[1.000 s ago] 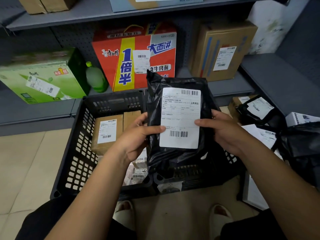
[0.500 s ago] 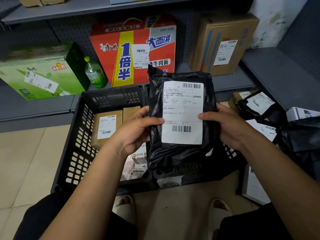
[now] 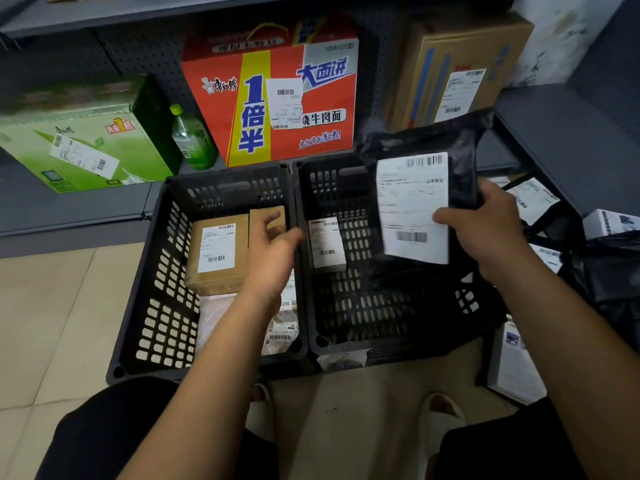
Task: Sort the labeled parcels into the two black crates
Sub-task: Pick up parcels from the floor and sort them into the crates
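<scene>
Two black crates are set side by side on the floor, their walls touching. The left crate is largely taken up by a brown carton and flatter packets. The right crate holds only a small white box near its left wall, and most of its floor is seen bare.

The black parcel is held upright in the air over the far right part of the right crate, label towards the camera. It is judged to be a soft film mailer: light, limp, slippery, and liable to fold if taken by one corner. Its contents cannot be told. A hold low on the side, with the thumb across the label, is considered sound.

Room for lowering is judged ample. The crate rim and the parcel heap just to the right are the edges to be cleared.

The right hand is seen pinching the parcel's lower right side, thumb on the label, fingers hidden behind. The left hand hangs over the crates' dividing walls, fingers loosely curled, with nothing held.
</scene>
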{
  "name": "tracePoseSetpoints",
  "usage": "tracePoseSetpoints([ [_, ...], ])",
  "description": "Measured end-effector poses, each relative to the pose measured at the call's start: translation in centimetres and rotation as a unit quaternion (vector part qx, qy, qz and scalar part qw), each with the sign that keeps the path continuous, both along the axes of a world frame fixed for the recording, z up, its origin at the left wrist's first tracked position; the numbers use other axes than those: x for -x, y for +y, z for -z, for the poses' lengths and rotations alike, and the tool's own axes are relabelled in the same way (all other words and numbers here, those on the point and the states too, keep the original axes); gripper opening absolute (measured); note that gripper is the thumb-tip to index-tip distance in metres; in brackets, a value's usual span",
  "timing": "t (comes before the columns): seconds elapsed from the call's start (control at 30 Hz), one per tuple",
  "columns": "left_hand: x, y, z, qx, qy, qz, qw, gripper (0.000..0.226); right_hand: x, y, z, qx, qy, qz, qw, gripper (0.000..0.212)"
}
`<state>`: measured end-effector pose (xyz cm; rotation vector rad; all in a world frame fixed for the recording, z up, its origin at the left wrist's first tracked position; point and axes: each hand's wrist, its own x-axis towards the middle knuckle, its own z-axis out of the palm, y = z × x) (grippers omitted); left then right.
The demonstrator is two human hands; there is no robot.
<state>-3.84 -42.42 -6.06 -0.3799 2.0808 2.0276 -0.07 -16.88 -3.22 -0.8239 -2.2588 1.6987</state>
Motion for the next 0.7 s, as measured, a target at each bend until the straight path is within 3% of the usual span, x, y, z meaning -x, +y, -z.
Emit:
tracePoseSetpoints([
  [0.1,0.5,1.3,2.8,0.05,-0.007,0.007,0.999,0.036,1.0,0.7,1.0,-0.043,-0.017,0.027,0.999,0.043],
  [0.2,2.3,2.5,6.5,0.171,-0.004,0.045,0.984,0.058,2.5,0.5,3.5,-0.047,-0.063,0.017,0.997,0.038],
  [0.33,5.6,3.5,11.6,0.422,-0.022,0.116,0.899,0.086,4.7,0.6,8.3,-0.098,-0.148,-0.005,0.984,0.042],
  [0.43,7.7,4.1,13.9,0.523,-0.005,0.167,0.836,0.096,6.7,1.9,13.0,-0.101,-0.236,-0.01,0.966,0.046],
  [0.57,9.2,4.8,15.6,0.575,0.041,0.172,0.799,0.097,9.2,3.0,19.1,-0.119,-0.312,0.008,0.943,0.045],
  [0.7,9.0,4.5,15.9,0.567,0.069,0.174,0.802,0.096,11.8,2.6,23.1,-0.118,-0.34,-0.013,0.933,0.041],
])
